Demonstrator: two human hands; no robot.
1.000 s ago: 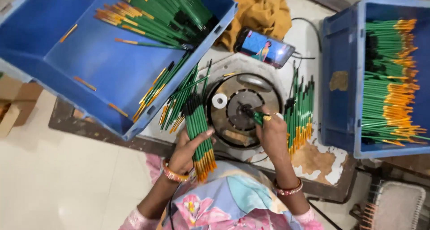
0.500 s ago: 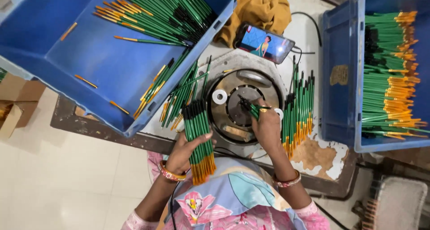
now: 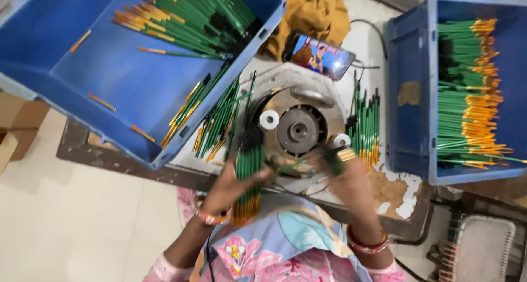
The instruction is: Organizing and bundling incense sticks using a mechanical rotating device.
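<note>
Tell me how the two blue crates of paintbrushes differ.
The left crate sits tilted with much bare floor showing, its brushes heaped loosely in the far corner. The right crate sits level, its brushes stacked in tidy parallel rows with orange ends pointing right. Both are blue plastic and hold green-handled brushes.

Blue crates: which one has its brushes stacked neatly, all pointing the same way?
The blue crate on the right: its green brushes lie parallel with orange ends together. The tilted crate on the left holds a loose heap and stray brushes.
</note>
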